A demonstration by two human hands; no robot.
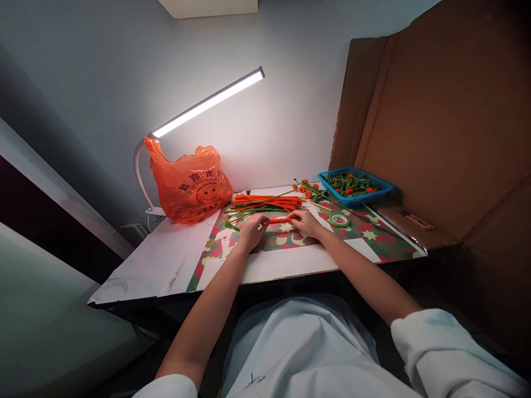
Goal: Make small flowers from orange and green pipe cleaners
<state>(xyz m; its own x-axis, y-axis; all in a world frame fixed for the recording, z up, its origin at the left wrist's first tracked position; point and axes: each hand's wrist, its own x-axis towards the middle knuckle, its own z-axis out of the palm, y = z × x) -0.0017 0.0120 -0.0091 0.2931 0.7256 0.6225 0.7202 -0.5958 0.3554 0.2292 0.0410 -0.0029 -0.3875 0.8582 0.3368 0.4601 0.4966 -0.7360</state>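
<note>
An orange coiled pipe cleaner (281, 220) stretches level between my two hands, just above the table's front half. My left hand (251, 232) pinches its left end, and my right hand (307, 224) has its fingers closed on the right end. Right behind them lies a bundle of orange pipe cleaners (269, 200), with green pipe cleaners (249, 210) alongside. A small green fuzzy piece (231, 225) rests left of my left hand. To the right of my right hand is a roll of green tape (339, 220).
Fuzzy orange flowers (306, 188) on green stems lie at the back, beside a blue basket (360, 202) of green and orange pieces. An orange plastic bag (188, 185) stands back left under a lit lamp (211, 102). Tall cardboard (440, 121) walls the right side.
</note>
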